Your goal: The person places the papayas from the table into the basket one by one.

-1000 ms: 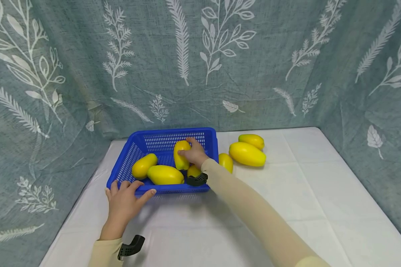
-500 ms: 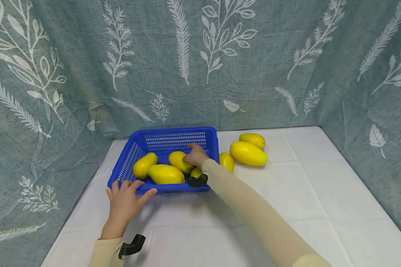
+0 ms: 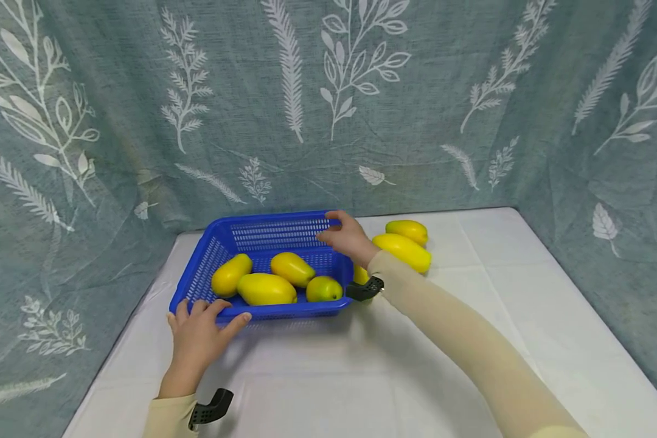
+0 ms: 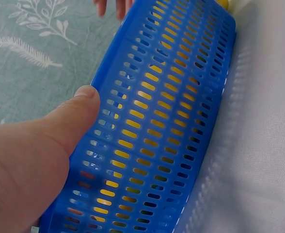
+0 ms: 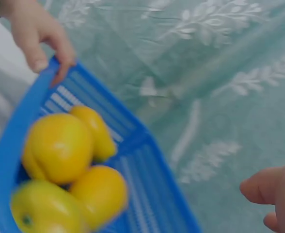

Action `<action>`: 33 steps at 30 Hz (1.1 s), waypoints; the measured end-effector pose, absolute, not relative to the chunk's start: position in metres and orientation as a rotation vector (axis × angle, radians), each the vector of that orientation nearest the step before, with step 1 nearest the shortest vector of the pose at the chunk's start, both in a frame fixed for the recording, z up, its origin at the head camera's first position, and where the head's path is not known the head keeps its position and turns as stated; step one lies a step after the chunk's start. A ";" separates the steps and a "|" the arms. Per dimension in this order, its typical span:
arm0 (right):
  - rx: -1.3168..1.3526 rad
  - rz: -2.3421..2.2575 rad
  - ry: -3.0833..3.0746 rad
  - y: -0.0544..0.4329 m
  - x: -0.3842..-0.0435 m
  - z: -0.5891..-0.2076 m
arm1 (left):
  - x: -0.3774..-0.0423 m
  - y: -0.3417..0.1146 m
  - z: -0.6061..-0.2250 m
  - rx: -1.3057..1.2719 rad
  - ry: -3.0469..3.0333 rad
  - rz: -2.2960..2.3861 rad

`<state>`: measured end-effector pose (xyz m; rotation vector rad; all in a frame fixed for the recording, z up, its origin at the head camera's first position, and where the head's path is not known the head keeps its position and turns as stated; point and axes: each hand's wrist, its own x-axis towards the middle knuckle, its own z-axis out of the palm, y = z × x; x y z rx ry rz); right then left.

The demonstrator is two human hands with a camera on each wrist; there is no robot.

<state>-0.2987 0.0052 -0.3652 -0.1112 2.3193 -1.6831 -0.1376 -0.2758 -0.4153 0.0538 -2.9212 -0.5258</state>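
A blue plastic basket (image 3: 285,311) with slotted walls holds several yellow papayas. A greenish papaya (image 3: 324,289) lies at its front right, beside a papaya (image 3: 292,269) near the middle. Further left are a larger papaya (image 3: 266,289) and a tilted one (image 3: 232,275). My left hand (image 3: 197,334) holds the basket's front left rim, fingers over the inside; the thumb (image 4: 87,99) lies against the outer side in the left wrist view. Over the basket's back right corner, my right hand (image 3: 350,237) is raised with nothing in it, its thumb and fingers apart.
Outside the basket to the right, a big papaya (image 3: 402,251) and a smaller one (image 3: 407,231) lie on the white tablecloth (image 3: 471,274). Another papaya (image 3: 359,274) is partly hidden behind the right wrist. A leaf-patterned curtain (image 3: 306,170) surrounds the table's back and sides.
My right hand lowered a papaya into the middle of the basket and let it go, then rose toward the back right rim. The left hand has stayed on the rim.
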 end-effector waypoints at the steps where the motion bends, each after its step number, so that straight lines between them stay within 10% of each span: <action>1: -0.101 -1.716 2.304 0.015 -0.299 -0.360 | -0.137 -0.275 -0.415 0.053 -2.920 -0.531; 14: 0.074 -1.754 2.239 0.108 -0.300 -0.361 | -0.136 -0.279 -0.413 0.081 -2.960 -0.530; 33: -0.008 -1.389 2.438 0.079 -0.275 -0.434 | -0.137 -0.276 -0.415 0.055 -2.931 -0.520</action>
